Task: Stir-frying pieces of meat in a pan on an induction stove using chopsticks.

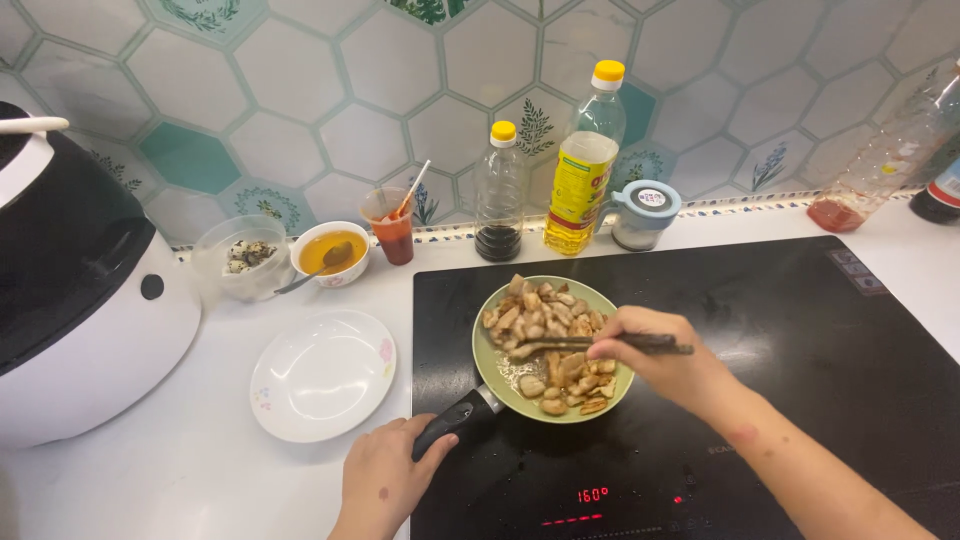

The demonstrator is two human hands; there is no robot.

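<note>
At frame centre, right hand (655, 358) pinches dark wooden chopsticks (590, 345) over the green round frying pan (492, 375) (browned pieces inside); left hand (385, 478) fingers wrap its black handle (450, 420).

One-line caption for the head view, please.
Left hand grips green pan's handle; right hand stirs browned pieces with chopsticks.

Home kitchen: induction hob (800, 330), tiled backsplash (300, 110).

Head camera looks down (close overhead).
</note>
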